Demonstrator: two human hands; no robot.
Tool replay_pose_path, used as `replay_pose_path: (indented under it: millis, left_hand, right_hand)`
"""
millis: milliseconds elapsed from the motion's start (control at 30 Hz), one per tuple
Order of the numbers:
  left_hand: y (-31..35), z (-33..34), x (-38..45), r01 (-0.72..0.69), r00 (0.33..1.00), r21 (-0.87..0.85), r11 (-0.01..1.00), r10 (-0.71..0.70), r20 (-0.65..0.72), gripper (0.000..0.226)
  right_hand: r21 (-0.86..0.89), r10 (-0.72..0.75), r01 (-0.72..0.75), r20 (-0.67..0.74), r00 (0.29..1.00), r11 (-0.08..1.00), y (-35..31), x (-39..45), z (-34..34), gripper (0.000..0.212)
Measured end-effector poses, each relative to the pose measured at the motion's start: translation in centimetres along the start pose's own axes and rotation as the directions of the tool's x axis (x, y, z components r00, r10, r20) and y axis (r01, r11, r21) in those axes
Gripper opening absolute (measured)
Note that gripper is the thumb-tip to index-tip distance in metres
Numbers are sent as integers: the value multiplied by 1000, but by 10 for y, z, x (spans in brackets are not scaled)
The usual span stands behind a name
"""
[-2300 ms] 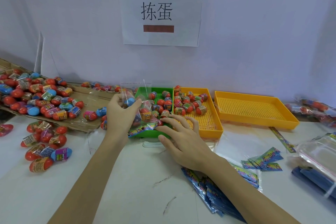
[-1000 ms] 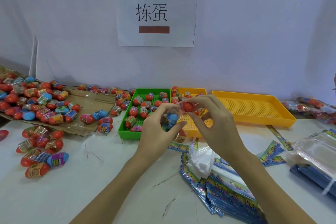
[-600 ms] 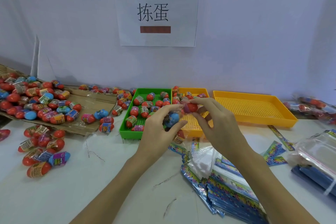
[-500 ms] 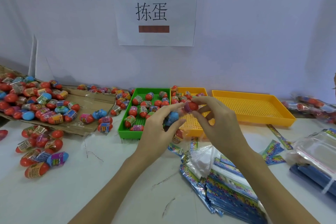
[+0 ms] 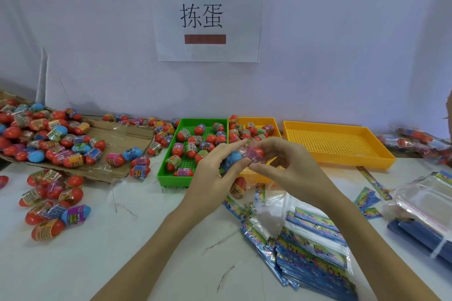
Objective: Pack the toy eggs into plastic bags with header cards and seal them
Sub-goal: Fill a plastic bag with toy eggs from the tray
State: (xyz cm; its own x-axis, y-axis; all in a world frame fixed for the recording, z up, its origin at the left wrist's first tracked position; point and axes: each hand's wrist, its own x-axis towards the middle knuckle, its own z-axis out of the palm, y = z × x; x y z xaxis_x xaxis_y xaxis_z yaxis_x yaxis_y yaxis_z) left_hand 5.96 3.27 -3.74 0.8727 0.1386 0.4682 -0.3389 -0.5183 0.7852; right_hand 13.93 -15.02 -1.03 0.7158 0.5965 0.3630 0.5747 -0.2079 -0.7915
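Hands pinch a clear plastic bag [image 5: 244, 173] of toy eggs: left hand [image 5: 212, 176] on blue egg [image 5: 233, 157], right hand [image 5: 291, 171] on red egg [image 5: 255, 154].

Sign, trays and cardboard on the bench

A white paper sign [image 5: 206, 16] hung on the wall, two characters printed on it. Right below it sat a green tray [image 5: 166, 168]; touching that tray's right side, a yellow tray [image 5: 276, 124], then another yellow tray [image 5: 342, 146] further right. Left of the green tray lay flattened cardboard [image 5: 127, 134].
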Motion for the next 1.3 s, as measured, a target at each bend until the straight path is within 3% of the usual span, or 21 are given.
replay_pose_path:
  millis: [267,400,467,567,633,667,733,933,1167,1300]
  left_hand:
    - [-1,-2,1,108,994,-150,983,-108,6,51]
    - [-1,-2,1,106,994,-142,984,-106,6,37]
    - [-2,-2,2,108,994,-170,979,-110,-1,30]
    - [-3,-3,3,145,987,-191,971,-156,-44,23]
    - [-5,-4,5,150,982,-175,973,-168,-89,12]
    - [-2,-4,4,139,981,-173,975,-159,-107,7]
    - [0,-1,3,118,983,-163,980,-138,-120,30]
    - [3,7,-1,123,992,-69,990,-120,49,45]
    - [-2,8,-1,89,994,-62,994,-85,72,10]
    - [-3,7,0,90,995,-30,995,-89,55,6]
  right_hand:
    - [-211,-85,83,-4,996,974,-1,-3,1,8]
    - [-286,-103,99,0,995,953,-3,-4,2,9]
    - [-208,-102,89,-53,993,974,-4,-2,0,14]
    - [123,-48,79,-235,971,989,-6,0,-8,27]
    - [245,5,67,-283,959,967,-5,0,-13,34]
    - [272,22,59,-288,957,961,-4,-1,-13,35]
    - [313,43,50,-284,958,949,-4,0,-12,36]
    - [316,28,56,-253,967,947,-8,-1,3,30]
    - [316,27,37,-196,980,948,-6,-3,13,30]
    - [471,83,20,-197,977,882,-4,-1,9,30]
